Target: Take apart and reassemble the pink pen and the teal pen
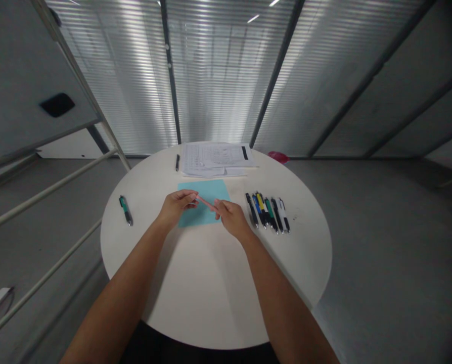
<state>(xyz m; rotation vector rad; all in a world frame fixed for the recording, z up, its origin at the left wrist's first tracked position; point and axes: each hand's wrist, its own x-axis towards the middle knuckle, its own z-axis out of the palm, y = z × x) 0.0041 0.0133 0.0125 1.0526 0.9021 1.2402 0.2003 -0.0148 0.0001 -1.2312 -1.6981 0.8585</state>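
Over the white surface (207,283), holding a pink strip (206,202) above the blue sheet (215,187), slanting lengthwise from far left to near right, pinched at the far end by the left hand (173,208), at the near by the right hand (231,217), left of the pens (270,212).

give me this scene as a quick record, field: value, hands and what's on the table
left hand: left hand, fingertips on one end of a slim pink object
right hand: right hand, fingers on its other end
under the hands: light blue sheet
left side: green and black pen, lying alone
right side: row of pens, mixed colours
far side: printed papers, dark pen beside them
surface: round white table
unclear: exactly what the pink object is
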